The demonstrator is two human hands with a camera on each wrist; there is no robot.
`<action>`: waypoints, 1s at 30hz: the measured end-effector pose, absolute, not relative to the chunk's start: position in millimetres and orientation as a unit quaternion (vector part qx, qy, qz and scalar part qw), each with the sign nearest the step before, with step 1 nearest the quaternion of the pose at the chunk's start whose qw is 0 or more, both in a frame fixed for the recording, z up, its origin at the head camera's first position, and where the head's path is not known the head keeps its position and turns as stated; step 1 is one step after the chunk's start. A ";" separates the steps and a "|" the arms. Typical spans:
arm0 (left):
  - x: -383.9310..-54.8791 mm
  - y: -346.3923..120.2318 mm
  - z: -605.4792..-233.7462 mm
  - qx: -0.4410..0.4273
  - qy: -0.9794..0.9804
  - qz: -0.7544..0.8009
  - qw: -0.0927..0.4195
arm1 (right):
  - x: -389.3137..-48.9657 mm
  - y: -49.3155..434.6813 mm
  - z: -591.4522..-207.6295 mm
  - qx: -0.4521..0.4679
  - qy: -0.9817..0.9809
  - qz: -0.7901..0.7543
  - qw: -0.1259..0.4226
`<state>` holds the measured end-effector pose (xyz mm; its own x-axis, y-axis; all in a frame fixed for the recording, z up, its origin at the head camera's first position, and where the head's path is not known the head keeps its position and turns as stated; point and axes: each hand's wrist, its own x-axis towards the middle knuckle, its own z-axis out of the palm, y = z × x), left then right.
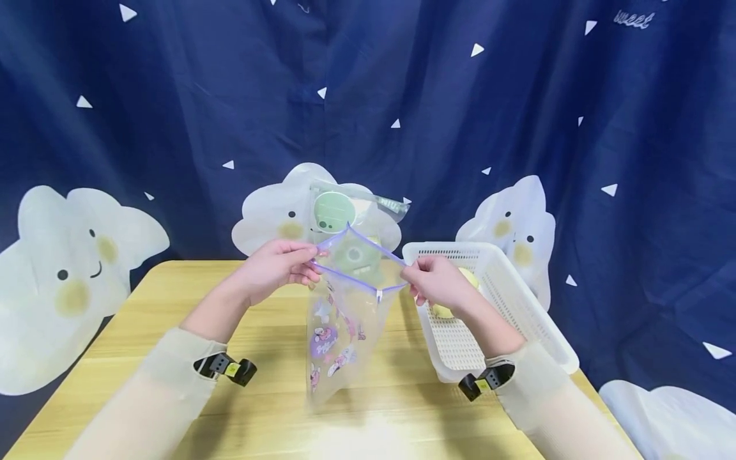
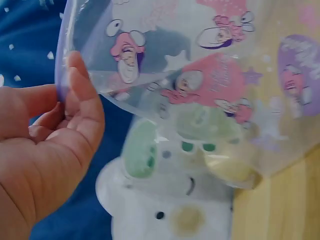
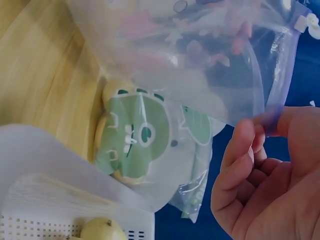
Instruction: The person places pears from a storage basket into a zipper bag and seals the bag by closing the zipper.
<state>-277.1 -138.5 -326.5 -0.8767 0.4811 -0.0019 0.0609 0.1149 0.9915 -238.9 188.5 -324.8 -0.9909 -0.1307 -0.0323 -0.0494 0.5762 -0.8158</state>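
Note:
Both hands hold a clear slider zip bag upright by its purple-edged mouth, which is spread apart. Pink and purple cartoon prints cover its side. My left hand pinches the left end of the mouth between thumb and fingers. At the right end, my right hand pinches the purple edge. A small white slider sits on the near edge. Behind stands a second clear bag with a green dinosaur print; pale yellow rounded things show inside it, their kind hard to tell.
A white perforated plastic basket stands on the right of the wooden table. Round, pale yellow fruit lies in it, partly hidden by my right hand in the head view. A dark blue curtain with clouds hangs behind.

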 end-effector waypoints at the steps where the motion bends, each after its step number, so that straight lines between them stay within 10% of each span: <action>1: -278.1 -139.9 -328.9 0.179 0.723 0.646 0.165 | -239.2 189.2 -325.7 -0.049 0.888 -0.455 0.049; 30: -281.2 -135.0 -331.6 0.158 0.747 0.633 0.128 | -294.0 260.8 -325.3 -0.002 0.938 -0.347 0.032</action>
<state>-281.2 -135.0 -331.6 -0.9176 0.3974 0.0090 0.0738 0.1481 0.9862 -294.0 260.8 -325.3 -0.9980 -0.0259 -0.0582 0.0182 0.7599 -0.6498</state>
